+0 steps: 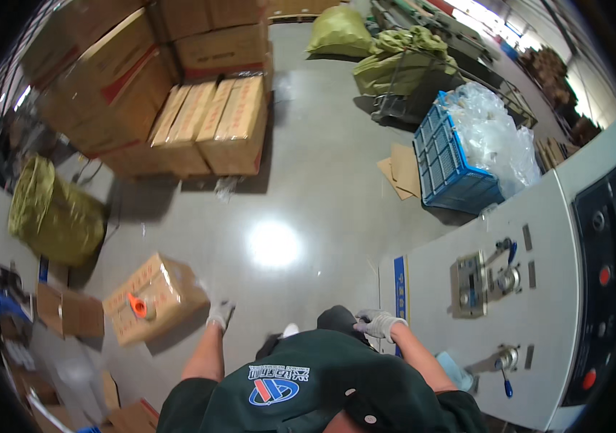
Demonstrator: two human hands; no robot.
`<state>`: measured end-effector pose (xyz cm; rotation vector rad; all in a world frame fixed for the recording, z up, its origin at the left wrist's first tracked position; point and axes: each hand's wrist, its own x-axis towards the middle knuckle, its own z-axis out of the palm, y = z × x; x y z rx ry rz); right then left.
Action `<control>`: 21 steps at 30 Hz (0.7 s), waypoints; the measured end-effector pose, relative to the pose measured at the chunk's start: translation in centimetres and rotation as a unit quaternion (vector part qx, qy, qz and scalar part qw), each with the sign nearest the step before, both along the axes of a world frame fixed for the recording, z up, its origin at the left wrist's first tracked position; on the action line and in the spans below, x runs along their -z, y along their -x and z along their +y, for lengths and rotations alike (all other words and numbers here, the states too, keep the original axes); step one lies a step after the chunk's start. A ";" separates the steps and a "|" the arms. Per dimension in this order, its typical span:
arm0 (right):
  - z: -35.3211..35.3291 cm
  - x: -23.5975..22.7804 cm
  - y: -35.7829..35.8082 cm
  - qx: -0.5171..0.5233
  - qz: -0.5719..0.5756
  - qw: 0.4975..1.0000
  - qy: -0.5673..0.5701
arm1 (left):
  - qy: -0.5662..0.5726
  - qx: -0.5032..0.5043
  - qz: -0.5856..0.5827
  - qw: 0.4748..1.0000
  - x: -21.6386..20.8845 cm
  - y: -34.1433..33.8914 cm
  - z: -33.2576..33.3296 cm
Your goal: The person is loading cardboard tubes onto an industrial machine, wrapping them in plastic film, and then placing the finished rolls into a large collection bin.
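Note:
My left hand [221,315], in a pale work glove, hangs beside the right end of a taped cardboard box [164,292]. Its fingers are apart and appear to hold nothing; a small gap shows between it and the box. On top of that box rests an orange tape dispenser [139,306] with a roll of tape. My right hand [380,324], also gloved, is by my right knee, close to the grey machine cabinet [423,289]. Its fingers stretch to the left, loosely spread, with no held thing visible.
Stacked cartons [232,148] stand at the far left. A yellow-green sack [59,213] and an open carton [70,310] sit on the left. At the right, a blue crate [452,162] holds clear plastic film, beside flat cardboard pieces [402,172]. Blue-handled levers [508,382] protrude from the cabinet.

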<state>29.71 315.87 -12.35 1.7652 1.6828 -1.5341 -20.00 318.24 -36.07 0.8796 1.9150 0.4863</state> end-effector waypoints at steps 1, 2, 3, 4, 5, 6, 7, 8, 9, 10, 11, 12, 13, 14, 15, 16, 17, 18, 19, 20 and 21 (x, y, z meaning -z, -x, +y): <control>1.4 3.0 -2.9 0.057 0.005 0.998 0.000 | -0.022 -0.014 -0.138 0.990 -4.5 -7.0 9.7; 4.6 3.7 -3.0 0.044 0.021 0.999 -0.012 | -0.086 0.064 -0.080 0.991 -3.5 -5.8 16.5; 7.0 4.7 -4.7 0.050 -0.024 0.998 -0.008 | -0.119 0.118 -0.083 0.982 -6.8 -10.4 23.7; 9.4 5.6 -6.4 0.051 -0.066 0.997 -0.002 | -0.151 0.165 -0.085 0.971 -11.6 -15.8 29.0; 11.9 6.1 -7.7 0.052 -0.084 0.995 0.008 | -0.152 0.166 -0.080 0.971 -13.7 -18.2 32.2; 15.5 6.0 -8.8 0.049 -0.079 0.996 0.000 | -0.159 0.219 -0.081 0.959 -15.4 -20.1 36.4; 18.8 5.6 -10.0 0.002 -0.105 0.994 0.020 | -0.165 0.269 -0.081 0.945 -16.4 -21.7 40.3; 22.1 5.7 -10.2 -0.045 -0.127 0.990 0.035 | -0.165 0.241 -0.107 0.950 -14.4 -21.6 42.6; 23.7 10.9 -12.7 -0.162 -0.102 0.981 -0.031 | -0.131 0.256 -0.107 0.952 -14.4 -22.8 44.4; 27.1 12.9 -13.3 -0.153 -0.106 0.982 -0.040 | -0.121 0.296 -0.055 0.946 -13.8 -22.2 45.4; 32.2 9.9 -12.8 -0.118 -0.097 0.988 -0.001 | -0.110 0.324 -0.003 0.939 -12.4 -21.0 45.3; 37.7 5.6 -12.1 -0.084 -0.093 0.991 0.038 | -0.088 0.311 0.000 0.946 -10.2 -19.1 44.5; 42.1 4.3 -12.2 -0.089 -0.095 0.991 0.032 | 0.027 0.293 0.000 0.956 -6.8 -16.5 43.8; 45.7 3.9 -13.4 -0.057 -0.062 0.996 0.016 | 0.133 0.257 -0.021 0.957 -10.2 -18.8 44.6; 49.6 3.6 -14.1 -0.044 -0.022 0.999 -0.012 | 0.196 0.209 0.003 0.958 -10.6 -18.7 44.6; 53.9 3.1 -14.3 -0.053 -0.024 0.998 -0.021 | 0.053 0.285 0.019 0.957 -1.0 -11.1 40.1; 57.8 4.3 -15.0 -0.064 -0.011 0.997 -0.046 | 0.132 0.320 0.080 0.935 -0.1 -9.9 41.1; 61.9 5.6 -15.3 -0.079 0.004 0.994 -0.072 | 0.189 0.331 0.115 0.917 -0.2 -9.9 42.6; 65.3 7.8 -16.4 -0.061 0.017 0.995 -0.075 | 0.221 0.343 0.133 0.903 0.5 -9.9 44.0; 68.3 9.3 -17.0 -0.059 0.013 0.995 -0.077 | 0.236 0.343 0.143 0.898 1.3 -10.3 46.8; 71.1 10.8 -17.7 -0.076 -0.025 0.993 -0.088 | 0.245 0.345 0.153 0.893 2.3 -10.5 50.4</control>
